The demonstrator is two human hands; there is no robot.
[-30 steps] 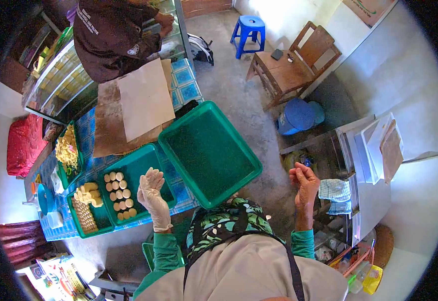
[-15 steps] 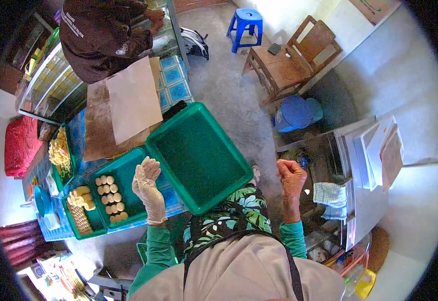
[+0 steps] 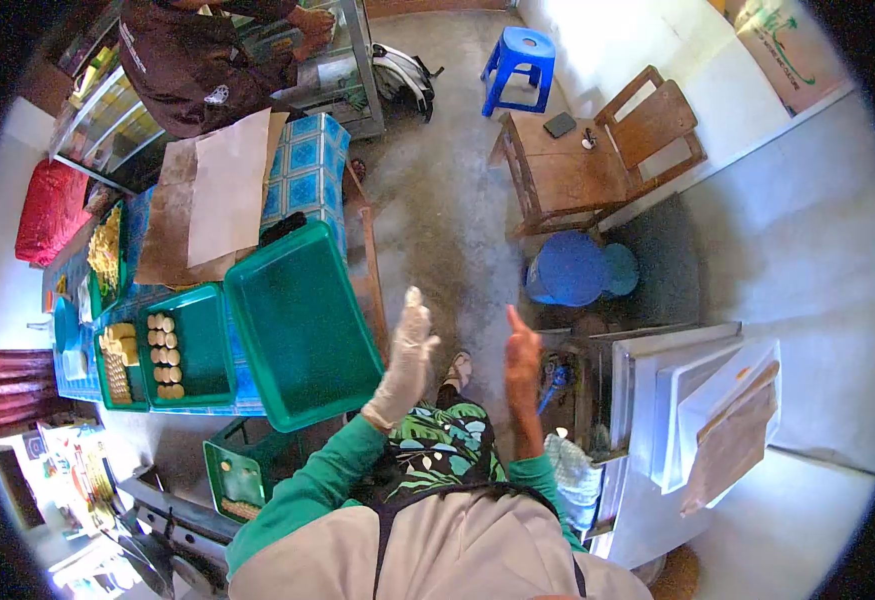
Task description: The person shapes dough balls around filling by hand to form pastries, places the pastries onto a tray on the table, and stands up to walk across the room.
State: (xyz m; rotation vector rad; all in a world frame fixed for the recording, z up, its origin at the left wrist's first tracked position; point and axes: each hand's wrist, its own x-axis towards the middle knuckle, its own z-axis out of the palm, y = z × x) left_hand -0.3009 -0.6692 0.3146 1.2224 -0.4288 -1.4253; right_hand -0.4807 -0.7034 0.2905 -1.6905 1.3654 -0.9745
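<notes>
My left hand point(image 3: 403, 368), in a thin whitish glove, is raised with its fingers stretched out. Nothing is in it. It is just right of a large green tray point(image 3: 302, 325) whose inside is bare; I cannot tell whether they touch. My right hand point(image 3: 523, 362) is ungloved and held up over the floor, with at least one finger pointing forward and nothing visible in it. Left of the large tray, a second green tray point(image 3: 207, 345) carries rows of small pale rounded dough pieces point(image 3: 164, 355). A smaller green tray point(image 3: 137, 404) beside it has more pale pieces.
A blue patterned tablecloth point(image 3: 302, 170) covers the table, with cardboard sheets point(image 3: 229, 195) on it. A co-worker in a dark top point(image 3: 197, 70) stands at a glass case. Ahead are a blue stool point(image 3: 520, 65), a wooden chair point(image 3: 572, 165) and a blue bin point(image 3: 565, 268). A green crate point(image 3: 232, 470) sits below.
The view has turned right, so the table and trays appear farther left. My left hand has moved right, away from the dough tray. My right hand's fingers have straightened from a closed pose.
</notes>
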